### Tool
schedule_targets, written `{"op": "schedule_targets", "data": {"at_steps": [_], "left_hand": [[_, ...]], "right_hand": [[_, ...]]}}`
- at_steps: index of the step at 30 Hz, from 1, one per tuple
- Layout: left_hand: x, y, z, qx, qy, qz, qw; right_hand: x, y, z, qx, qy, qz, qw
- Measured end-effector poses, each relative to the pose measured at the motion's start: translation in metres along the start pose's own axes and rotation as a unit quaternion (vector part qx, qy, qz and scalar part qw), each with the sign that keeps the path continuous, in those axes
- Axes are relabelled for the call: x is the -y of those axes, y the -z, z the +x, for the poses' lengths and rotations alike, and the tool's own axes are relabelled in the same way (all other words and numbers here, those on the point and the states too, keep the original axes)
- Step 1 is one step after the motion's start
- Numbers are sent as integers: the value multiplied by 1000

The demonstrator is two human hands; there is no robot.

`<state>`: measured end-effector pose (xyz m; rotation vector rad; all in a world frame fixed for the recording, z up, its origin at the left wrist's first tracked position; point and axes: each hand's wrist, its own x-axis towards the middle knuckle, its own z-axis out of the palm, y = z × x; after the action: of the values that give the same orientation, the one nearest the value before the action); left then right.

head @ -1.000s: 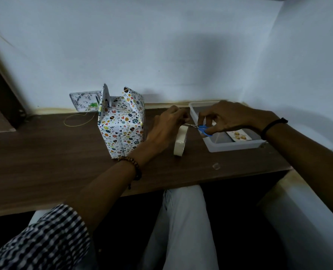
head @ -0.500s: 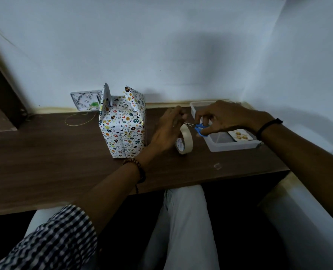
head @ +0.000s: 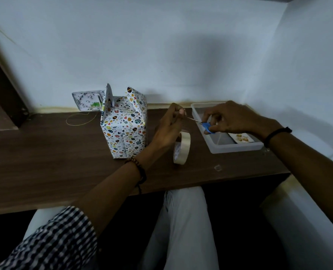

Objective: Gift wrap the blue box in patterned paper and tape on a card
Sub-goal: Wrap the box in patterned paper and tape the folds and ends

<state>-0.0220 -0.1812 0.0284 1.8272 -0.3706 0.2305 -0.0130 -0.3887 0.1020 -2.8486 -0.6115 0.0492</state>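
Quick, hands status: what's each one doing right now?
Left hand: pinching what looks like a tape end.
Right hand: gripping blue scissors.

Wrapped box [head: 125, 129] on the table [head: 44, 152], paper sheet [head: 86, 100] behind it against the wall, string loop [head: 79, 118] left of it, tape roll [head: 182, 148] on edge right of it, tray [head: 237, 150] farther right, scissors [head: 207, 127] over tray.
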Motion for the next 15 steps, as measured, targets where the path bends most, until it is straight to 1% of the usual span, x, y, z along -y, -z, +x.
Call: {"op": "schedule_targets", "data": {"at_steps": [3, 5, 7, 11, 13, 15], "left_hand": [[-2, -1, 1, -8, 20, -14, 1000], [-4, -2, 2, -19, 36, -37, 998], [-6, -3, 5, -34, 51, -51, 997], [-8, -5, 10, -52, 77, -91, 991], [-11, -7, 12, -62, 72, -108, 990], [-13, -9, 13, -70, 62, -114, 989]], "right_hand": [[-22, -13, -5, -63, -75, -23, 995], [-38, -27, -5, -74, -147, -27, 986], [-52, -41, -4, -62, -206, -48, 975], [-64, -56, -6, -42, -252, -59, 965], [-66, -59, -5, -45, -254, -78, 963], [-66, -60, -1, -52, -237, -98, 965]]}}
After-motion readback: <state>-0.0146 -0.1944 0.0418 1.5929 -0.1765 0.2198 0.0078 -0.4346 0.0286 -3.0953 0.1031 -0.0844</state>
